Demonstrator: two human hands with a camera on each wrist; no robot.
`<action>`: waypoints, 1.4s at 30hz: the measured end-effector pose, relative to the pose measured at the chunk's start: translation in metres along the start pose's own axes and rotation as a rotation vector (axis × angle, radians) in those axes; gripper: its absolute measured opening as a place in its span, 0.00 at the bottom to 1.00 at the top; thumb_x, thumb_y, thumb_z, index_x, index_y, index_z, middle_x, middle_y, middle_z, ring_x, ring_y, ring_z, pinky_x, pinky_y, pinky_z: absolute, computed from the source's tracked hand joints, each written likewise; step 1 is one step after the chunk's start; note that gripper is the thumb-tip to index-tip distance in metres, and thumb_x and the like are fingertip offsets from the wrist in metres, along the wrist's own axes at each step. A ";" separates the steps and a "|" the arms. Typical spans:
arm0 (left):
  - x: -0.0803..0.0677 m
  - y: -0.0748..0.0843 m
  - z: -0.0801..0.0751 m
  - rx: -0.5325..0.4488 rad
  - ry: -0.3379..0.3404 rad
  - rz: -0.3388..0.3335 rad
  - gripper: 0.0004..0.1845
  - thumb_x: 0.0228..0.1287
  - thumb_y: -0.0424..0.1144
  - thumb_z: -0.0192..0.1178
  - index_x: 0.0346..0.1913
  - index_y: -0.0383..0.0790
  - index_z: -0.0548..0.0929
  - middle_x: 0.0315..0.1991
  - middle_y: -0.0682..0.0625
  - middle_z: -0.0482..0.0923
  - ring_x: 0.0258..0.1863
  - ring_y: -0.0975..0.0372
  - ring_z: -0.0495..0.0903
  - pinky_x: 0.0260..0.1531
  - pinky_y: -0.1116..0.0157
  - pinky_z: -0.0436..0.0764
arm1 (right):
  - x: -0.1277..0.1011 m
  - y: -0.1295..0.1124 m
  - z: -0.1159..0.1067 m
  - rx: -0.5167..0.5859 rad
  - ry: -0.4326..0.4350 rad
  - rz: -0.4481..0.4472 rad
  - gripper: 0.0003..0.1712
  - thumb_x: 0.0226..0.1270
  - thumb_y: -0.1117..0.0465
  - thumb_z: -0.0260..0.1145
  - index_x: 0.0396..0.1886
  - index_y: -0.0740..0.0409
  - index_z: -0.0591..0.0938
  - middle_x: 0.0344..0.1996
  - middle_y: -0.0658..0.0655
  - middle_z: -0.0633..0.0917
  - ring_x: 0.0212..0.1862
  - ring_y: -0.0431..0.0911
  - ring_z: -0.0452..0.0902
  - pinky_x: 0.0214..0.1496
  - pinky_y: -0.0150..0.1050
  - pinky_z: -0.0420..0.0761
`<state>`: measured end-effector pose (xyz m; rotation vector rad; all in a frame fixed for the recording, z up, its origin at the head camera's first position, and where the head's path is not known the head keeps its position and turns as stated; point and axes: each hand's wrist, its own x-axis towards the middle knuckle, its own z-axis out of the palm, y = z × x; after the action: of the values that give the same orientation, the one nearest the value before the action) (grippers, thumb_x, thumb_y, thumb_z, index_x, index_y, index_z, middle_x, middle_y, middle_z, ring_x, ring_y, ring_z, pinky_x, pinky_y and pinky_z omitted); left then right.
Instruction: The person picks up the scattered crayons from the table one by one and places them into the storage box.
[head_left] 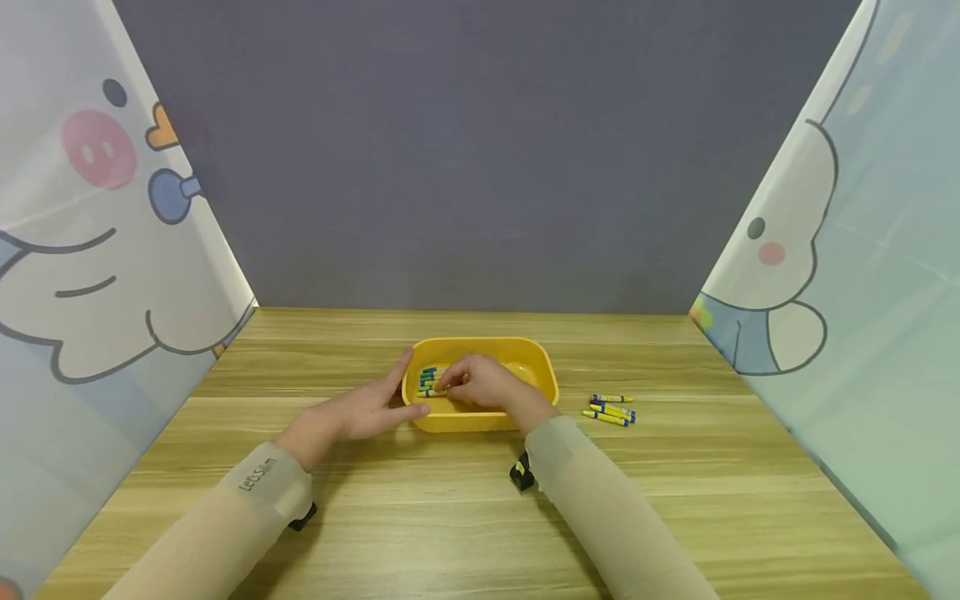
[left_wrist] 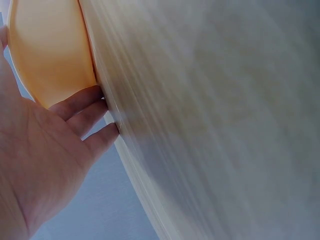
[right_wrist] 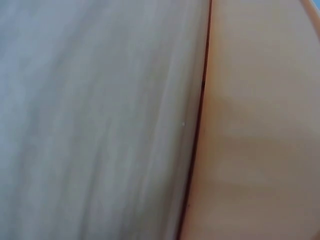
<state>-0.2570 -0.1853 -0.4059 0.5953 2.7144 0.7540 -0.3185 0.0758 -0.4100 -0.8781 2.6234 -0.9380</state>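
A yellow plastic bin (head_left: 476, 424) stands on the table, with several green, blue and yellow crayons (head_left: 427, 376) lying side by side at its left end. My left hand (head_left: 365, 410) is spread along the bin's left end, thumb over the front rim. In the left wrist view, the straight fingers (left_wrist: 82, 107) of that hand rest against the bin's outer wall (left_wrist: 52, 50). Reaching down inside, my right hand (head_left: 486, 383) pinches a yellow crayon (head_left: 428, 393) beside the row. The right wrist view shows only the table and the bin's side (right_wrist: 255, 125).
Several yellow crayons with blue ends (head_left: 613, 411) lie loose on the wooden table (head_left: 420, 517), right of the bin. A dark panel (head_left: 480, 167) rises behind the table. Cartoon-printed sheets (head_left: 885, 292) hang at both sides.
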 end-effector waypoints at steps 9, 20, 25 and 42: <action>-0.001 0.000 -0.002 -0.004 0.003 0.002 0.62 0.77 0.76 0.52 0.91 0.48 0.27 0.87 0.33 0.57 0.82 0.40 0.68 0.81 0.39 0.67 | 0.000 -0.001 0.000 -0.032 0.006 -0.015 0.11 0.78 0.66 0.72 0.50 0.49 0.96 0.51 0.51 0.90 0.46 0.41 0.77 0.58 0.39 0.81; -0.001 0.001 -0.003 -0.018 0.000 0.005 0.62 0.77 0.76 0.53 0.91 0.49 0.27 0.88 0.34 0.56 0.82 0.40 0.68 0.81 0.39 0.67 | -0.001 -0.004 0.001 -0.025 0.009 0.014 0.11 0.77 0.65 0.73 0.50 0.47 0.96 0.49 0.51 0.88 0.48 0.43 0.76 0.58 0.41 0.80; -0.001 0.000 -0.003 -0.015 0.000 0.002 0.62 0.77 0.77 0.53 0.91 0.49 0.27 0.88 0.34 0.56 0.82 0.40 0.68 0.80 0.38 0.67 | -0.001 -0.005 0.000 0.000 0.012 0.003 0.11 0.76 0.66 0.73 0.50 0.49 0.96 0.48 0.51 0.89 0.42 0.42 0.76 0.51 0.36 0.79; -0.001 0.001 -0.001 -0.003 0.010 0.011 0.62 0.77 0.76 0.53 0.91 0.49 0.28 0.88 0.33 0.56 0.82 0.39 0.68 0.80 0.37 0.67 | -0.030 -0.008 -0.043 0.069 0.133 -0.102 0.14 0.79 0.61 0.71 0.59 0.56 0.93 0.46 0.53 0.89 0.37 0.47 0.74 0.39 0.35 0.76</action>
<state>-0.2557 -0.1854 -0.4040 0.6074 2.7211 0.7655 -0.3070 0.1106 -0.3716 -0.9725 2.6587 -1.1430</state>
